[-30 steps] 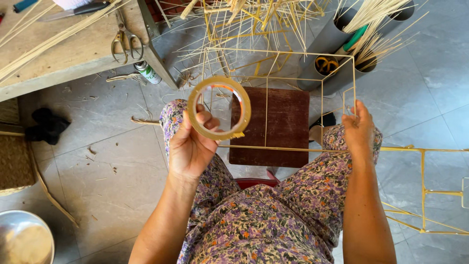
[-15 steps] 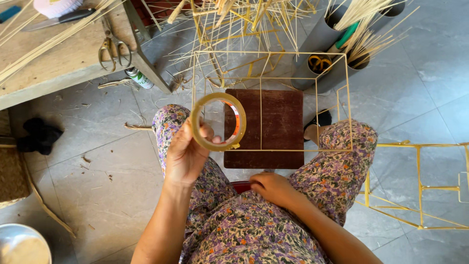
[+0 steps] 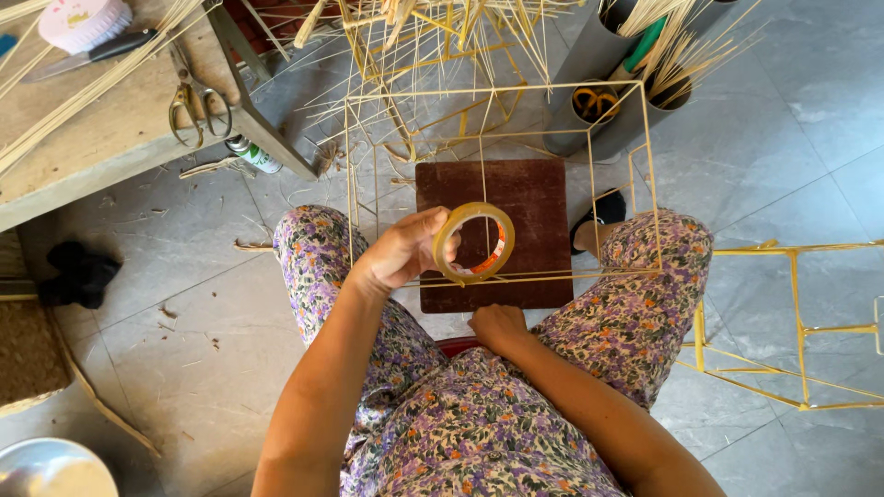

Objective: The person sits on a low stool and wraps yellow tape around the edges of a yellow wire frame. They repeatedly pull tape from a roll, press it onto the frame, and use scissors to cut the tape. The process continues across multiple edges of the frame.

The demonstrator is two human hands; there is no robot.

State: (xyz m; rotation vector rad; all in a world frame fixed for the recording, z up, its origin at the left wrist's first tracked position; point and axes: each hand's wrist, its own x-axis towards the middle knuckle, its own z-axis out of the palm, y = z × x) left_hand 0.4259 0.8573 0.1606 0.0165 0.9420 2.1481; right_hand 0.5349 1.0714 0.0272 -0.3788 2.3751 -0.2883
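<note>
Left hand (image 3: 401,253): gripping a roll of clear tape (image 3: 473,243) by its rim, fingers curling around the near edge, holding it upright above the knees.
Roll of clear tape: hanging in front of the brown board (image 3: 497,230), just beside the lower front rod of the stick frame (image 3: 502,175).
Right hand (image 3: 497,327): lying low between the thighs, knuckles up, fingers curling under; whether it is grasping anything, cannot tell.
Stick frame: box-shaped, made of thin pale rods, standing over the brown board and resting across the lap.
Brown board: lying flat on the grey tiled floor (image 3: 792,156) between the feet.
Second frame (image 3: 792,322): yellow rods, sitting on the floor to the right, apart from both hands.
Workbench (image 3: 101,138): upper left, carrying scissors (image 3: 195,106), a knife (image 3: 92,53) and a pink brush (image 3: 87,20).
Grey tubes (image 3: 599,74): standing beyond the frame, holding loose sticks.
Metal bowl (image 3: 46,469): sitting at the lower left corner.
</note>
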